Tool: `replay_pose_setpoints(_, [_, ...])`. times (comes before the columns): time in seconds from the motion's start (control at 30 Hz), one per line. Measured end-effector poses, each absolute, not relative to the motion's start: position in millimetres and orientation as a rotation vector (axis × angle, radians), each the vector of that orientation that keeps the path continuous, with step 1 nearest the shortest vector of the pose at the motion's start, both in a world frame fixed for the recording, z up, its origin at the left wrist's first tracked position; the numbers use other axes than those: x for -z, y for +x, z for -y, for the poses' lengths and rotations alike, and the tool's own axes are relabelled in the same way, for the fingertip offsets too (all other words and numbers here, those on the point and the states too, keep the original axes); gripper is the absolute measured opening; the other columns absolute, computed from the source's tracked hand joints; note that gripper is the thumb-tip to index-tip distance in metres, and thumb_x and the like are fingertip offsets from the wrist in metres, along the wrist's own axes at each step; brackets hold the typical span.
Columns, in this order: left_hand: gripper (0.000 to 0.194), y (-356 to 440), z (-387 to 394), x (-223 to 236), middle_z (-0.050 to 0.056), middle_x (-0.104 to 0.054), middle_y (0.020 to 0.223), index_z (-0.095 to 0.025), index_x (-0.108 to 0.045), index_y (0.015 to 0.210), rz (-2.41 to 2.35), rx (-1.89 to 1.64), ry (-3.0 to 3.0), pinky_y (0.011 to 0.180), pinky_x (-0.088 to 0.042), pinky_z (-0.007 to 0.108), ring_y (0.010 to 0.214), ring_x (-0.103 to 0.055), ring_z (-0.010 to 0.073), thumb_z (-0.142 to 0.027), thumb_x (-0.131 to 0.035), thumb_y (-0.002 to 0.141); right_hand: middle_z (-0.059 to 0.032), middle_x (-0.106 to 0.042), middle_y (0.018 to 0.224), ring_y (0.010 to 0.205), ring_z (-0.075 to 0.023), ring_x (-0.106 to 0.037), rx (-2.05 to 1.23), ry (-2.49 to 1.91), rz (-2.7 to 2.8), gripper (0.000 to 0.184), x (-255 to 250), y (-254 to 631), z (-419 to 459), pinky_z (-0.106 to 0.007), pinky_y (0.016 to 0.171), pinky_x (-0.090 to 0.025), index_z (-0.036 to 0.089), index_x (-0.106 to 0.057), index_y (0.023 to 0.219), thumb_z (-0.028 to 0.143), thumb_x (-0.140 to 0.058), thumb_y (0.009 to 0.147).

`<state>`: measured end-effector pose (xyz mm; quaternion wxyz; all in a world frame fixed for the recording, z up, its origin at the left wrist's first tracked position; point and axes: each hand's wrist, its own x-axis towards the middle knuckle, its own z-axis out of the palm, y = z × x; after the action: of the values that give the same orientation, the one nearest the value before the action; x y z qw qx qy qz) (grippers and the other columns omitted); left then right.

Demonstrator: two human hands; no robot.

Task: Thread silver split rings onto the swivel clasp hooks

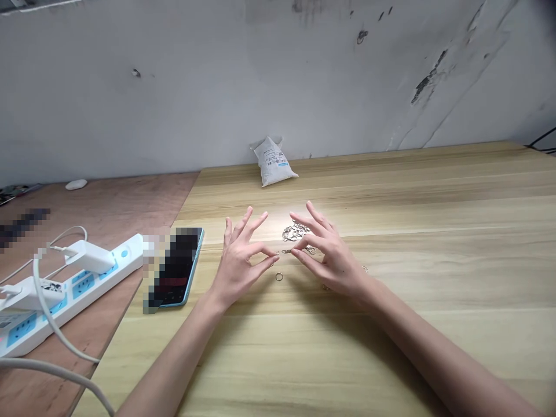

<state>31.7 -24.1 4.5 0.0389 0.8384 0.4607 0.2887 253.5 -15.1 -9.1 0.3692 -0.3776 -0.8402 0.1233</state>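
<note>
We're using the thin, round metal ring (279, 280) lying loose on the pale wood-grain tabletop (403, 341) as landmark. Just beyond it, both hands face each other in pinches. Our left hand (237, 260), left of the ring, has thumb and index tips together on a tiny, glinting metal bit (277, 253); too small to tell its shape. Our right hand (336, 258), right of the ring, has thumb and index clamped on a small, slender silver-grey metal piece (285, 251). Key relation: that piece sticks out leftward from the right pinch, long axis roughly sideways, free end aimed at the left fingertips. Narrow gap between piece and bit, just beside each other, apart in this view; we can't tell whether they're level in height. Ring sits on our side of that gap, a little nearer the left fingertips than the right. Other fingers on both hands are spread and raised, clear of the pinches. Farther beyond the ring and slightly right: a tangled heap of shiny silver metal rings and links (295, 231), partly behind our right hand.
</note>
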Motion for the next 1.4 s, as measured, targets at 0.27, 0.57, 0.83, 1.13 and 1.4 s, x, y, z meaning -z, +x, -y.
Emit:
replay_pose_setpoints(0.27, [0.012, 31.9, 24.7, -4.9, 0.002, -0.036, 0.155, -0.023, -0.072, 0.078, -1.341, -0.875, 2.559, 0.116, -0.001, 0.067, 0.15, -0.013, 0.029, -0.031, -0.067, 0.086, -0.0064, -0.043, 0.15, 0.148, -0.0325, -0.01, -0.364, -0.987, 2.173, 0.015, 9.6, 253.3, 13.1, -0.067, 0.111, -0.023, 0.021, -0.064, 0.08, 0.025, -0.055, 0.091])
replay_pose_setpoints(0.57, [0.014, 33.0, 25.2, -5.2, 0.002, -0.035, 0.155, -0.023, -0.071, 0.077, -1.359, -0.857, 2.553, 0.117, -0.003, 0.066, 0.15, -0.012, 0.0276, -0.031, -0.066, 0.087, -0.0045, -0.043, 0.15, 0.149, -0.0288, -0.011, -0.476, -0.964, 2.158, 0.018, 7.7, 255.0, 15.1, -0.064, 0.115, -0.017, 0.021, -0.063, 0.081, 0.028, -0.054, 0.093])
replay_pose_setpoints(0.83, [0.013, 38.8, 29.9, -5.4, 0.003, -0.037, 0.154, -0.022, -0.07, 0.076, -1.284, -0.925, 2.549, 0.117, -0.009, 0.065, 0.149, -0.016, 0.0273, -0.028, -0.066, 0.087, -0.0106, -0.059, 0.131, 0.143, -0.0327, -0.028, -0.43, -1.09, 2.104, 0.011, 20.0, 251.0, 11.0, -0.061, 0.107, -0.033, 0.022, -0.07, 0.085, 0.028, -0.061, 0.088])
replay_pose_setpoints(1.13, [0.012, 46.7, 35.1, -5.4, 0.004, -0.041, 0.151, -0.021, -0.068, 0.076, -1.293, -0.995, 2.504, 0.118, -0.012, 0.063, 0.148, -0.021, 0.0275, -0.026, -0.065, 0.087, -0.0061, -0.061, 0.129, 0.139, -0.0288, -0.034, -0.428, -0.928, 2.264, 0.014, 21.0, 238.1, 21.7, -0.054, 0.108, -0.034, 0.027, -0.071, 0.095, 0.027, -0.059, 0.09])
replay_pose_setpoints(1.4, [0.013, 45.1, 35.6, -6.0, 0.002, -0.043, 0.15, -0.021, -0.067, 0.075, -1.323, -0.953, 2.441, 0.118, -0.014, 0.061, 0.146, -0.024, 0.0271, -0.027, -0.066, 0.087, -0.0083, -0.063, 0.123, 0.135, -0.028, -0.038, -0.551, -0.884, 2.225, 0.018, 29.7, 235.2, 21.4, -0.054, 0.104, -0.039, 0.025, -0.07, 0.096, 0.019, -0.054, 0.093])
